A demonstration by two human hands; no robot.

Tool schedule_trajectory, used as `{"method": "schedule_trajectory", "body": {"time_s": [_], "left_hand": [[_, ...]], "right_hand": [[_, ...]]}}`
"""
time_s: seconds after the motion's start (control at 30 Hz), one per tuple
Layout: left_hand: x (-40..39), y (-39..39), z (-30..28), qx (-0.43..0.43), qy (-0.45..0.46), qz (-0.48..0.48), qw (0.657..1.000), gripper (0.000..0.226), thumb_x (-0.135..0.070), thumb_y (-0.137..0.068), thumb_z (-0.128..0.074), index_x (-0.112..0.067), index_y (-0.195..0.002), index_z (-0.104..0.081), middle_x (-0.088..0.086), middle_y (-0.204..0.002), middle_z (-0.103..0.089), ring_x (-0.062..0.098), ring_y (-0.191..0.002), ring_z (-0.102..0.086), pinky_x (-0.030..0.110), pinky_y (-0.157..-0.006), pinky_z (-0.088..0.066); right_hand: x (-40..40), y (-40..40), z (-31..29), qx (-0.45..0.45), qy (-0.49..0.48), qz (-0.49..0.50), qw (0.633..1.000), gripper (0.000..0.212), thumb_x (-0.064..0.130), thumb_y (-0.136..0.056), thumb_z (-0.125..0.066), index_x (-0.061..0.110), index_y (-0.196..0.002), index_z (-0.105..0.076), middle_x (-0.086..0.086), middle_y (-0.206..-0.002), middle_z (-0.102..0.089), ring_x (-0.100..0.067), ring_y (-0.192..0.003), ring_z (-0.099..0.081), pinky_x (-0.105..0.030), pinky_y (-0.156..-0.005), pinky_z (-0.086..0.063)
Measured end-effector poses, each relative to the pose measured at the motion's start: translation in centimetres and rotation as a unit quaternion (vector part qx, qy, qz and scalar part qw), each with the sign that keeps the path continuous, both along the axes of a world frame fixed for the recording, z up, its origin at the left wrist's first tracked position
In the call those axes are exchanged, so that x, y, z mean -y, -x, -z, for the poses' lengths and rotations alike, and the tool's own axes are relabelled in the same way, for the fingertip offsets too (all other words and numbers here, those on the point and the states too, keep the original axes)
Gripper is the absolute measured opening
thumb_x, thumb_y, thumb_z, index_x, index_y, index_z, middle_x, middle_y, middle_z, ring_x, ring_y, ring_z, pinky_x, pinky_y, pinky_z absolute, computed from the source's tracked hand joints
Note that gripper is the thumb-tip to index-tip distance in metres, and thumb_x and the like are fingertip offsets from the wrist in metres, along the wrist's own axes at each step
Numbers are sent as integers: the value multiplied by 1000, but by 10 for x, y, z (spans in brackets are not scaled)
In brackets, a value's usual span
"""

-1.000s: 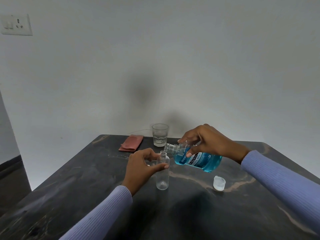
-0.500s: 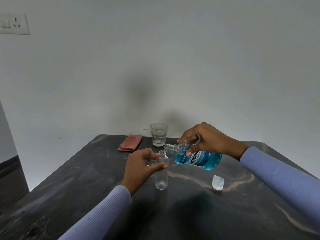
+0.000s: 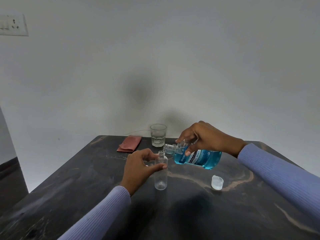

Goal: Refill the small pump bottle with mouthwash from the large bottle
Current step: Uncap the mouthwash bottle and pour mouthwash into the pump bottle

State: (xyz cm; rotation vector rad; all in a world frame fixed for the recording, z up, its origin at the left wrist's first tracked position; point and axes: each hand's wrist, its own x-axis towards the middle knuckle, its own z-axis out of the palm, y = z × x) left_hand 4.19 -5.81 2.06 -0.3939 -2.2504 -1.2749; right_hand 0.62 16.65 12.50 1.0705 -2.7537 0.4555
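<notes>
A small clear bottle (image 3: pixel 161 177) stands upright and uncapped on the dark marble table (image 3: pixel 190 213). My left hand (image 3: pixel 138 167) holds it between thumb and fingers near its shoulder. My right hand (image 3: pixel 206 137) grips the large mouthwash bottle (image 3: pixel 199 157), which is half full of blue liquid and lies tilted almost level. Its open neck points left, just above and right of the small bottle's mouth. The small bottle looks empty, and I see no stream between the two. No pump top is in view.
A translucent white cap (image 3: pixel 217 182) lies on the table right of the small bottle. At the back stand a drinking glass (image 3: pixel 158 137) with a little water and a folded reddish cloth (image 3: pixel 129 143). A wall rises right behind the table.
The large bottle's neck has stayed close to the small bottle's mouth, with only a slight shift. Both hands keep their holds.
</notes>
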Motion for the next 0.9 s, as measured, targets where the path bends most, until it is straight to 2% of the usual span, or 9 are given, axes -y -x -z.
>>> {"method": "schedule_trajectory", "body": {"time_s": [0.17,0.5,0.73,0.9], "left_hand": [[0,1,0,2,4,1,1000,47,-56,-52,-73,-16,-77,-70,-14,-76,-68,-4,-74,-62,13,-69,-49],[0,2,0,0,5,2,1000,46,-56,-52,-74,-17,-76,-69,-13,-75,-68,0,-74,-63,16,-69,-50],[1,0,-1,-5,5,6,1000,46,-57,-52,-73,-17,-75,-70,-13,-73,-68,-4,-73,-62,14,-70,-49],[0,1,-1,2,10,5,1000,47,-58,-51,-71,-18,-76,-70,-15,-73,-67,-3,-74,-62,13,-69,-48]], "right_hand": [[1,0,-3,2,-13,-1,1000,38,27,-70,-81,25,-106,-70,2,-102,-74,-6,-84,-69,-29,-76,-58],[3,1,-6,6,-26,-4,1000,37,27,-71,-79,24,-107,-70,2,-102,-74,-4,-83,-69,-25,-76,-57],[4,1,-9,8,-30,1,1000,38,30,-67,-82,28,-104,-70,2,-94,-75,-6,-85,-69,-35,-78,-57],[4,2,-10,9,-37,0,999,38,30,-68,-81,29,-104,-70,2,-96,-75,-4,-84,-69,-32,-77,-57]]}}
